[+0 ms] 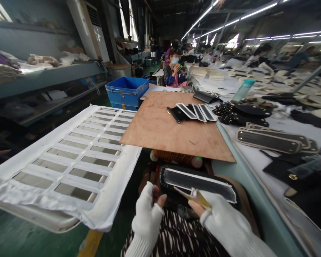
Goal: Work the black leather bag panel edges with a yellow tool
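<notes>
A long black panel (200, 182) with rounded ends and a white border line lies across my lap, above a patterned black-and-white garment. My right hand (224, 217), in a white glove with bare fingertips, pinches a thin, flat yellowish tool (199, 198), perhaps a scraper. Its dark narrow tip points left over the panel's near side. At the panel's left end is my left hand (147, 217), gloved the same way. Its thumb and bent fingers are apart, with nothing visible between them. Whether its fingertips touch the panel I cannot tell.
A brown board (160, 121) ahead carries black pieces with white-edged strips (199, 112). To the left stands a white-wrapped slatted rack (82, 151), with a blue bin (127, 92) behind. On the right bench lie black panels (267, 140) and a bottle (243, 90). A masked person (173, 73) sits farther back.
</notes>
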Available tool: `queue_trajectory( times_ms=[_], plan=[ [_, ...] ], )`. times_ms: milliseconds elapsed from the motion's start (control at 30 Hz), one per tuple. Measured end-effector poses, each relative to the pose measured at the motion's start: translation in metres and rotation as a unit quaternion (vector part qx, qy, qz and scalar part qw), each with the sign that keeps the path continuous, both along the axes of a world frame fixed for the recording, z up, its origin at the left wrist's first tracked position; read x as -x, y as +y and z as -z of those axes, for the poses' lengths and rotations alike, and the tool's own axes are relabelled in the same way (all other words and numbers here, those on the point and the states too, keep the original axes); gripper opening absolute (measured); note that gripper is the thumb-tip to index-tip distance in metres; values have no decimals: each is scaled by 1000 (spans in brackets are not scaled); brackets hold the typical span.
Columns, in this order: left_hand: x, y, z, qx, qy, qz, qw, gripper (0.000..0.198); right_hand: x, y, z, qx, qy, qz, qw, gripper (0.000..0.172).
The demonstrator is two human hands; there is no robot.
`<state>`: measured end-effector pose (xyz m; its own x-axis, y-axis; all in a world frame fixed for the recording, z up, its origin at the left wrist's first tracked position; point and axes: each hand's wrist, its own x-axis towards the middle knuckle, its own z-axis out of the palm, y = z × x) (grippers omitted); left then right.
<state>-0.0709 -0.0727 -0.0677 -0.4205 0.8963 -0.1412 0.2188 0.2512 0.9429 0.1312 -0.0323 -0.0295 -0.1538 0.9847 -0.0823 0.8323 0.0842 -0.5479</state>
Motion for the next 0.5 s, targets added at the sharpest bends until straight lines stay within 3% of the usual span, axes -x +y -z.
queue_trajectory(
  times_ms=[100, 233, 333, 500],
  plan=[
    [5, 14, 3, -22, -66, -14, 997, 45, 10, 14, -15, -53, -126, -51, 989, 32],
    [4, 25, 14, -22, -153, 47, 987, 64, 25, 27, -28, -52, -199, -121, 971, 25],
    [1, 28, 18, -26, -187, 54, 980, 67, 31, 32, -34, -24, -231, -146, 962, 23],
    [-7, 31, 15, -11, -142, 3, 990, 60, 36, 37, -36, -6, -268, -156, 951, 23]
  ],
)
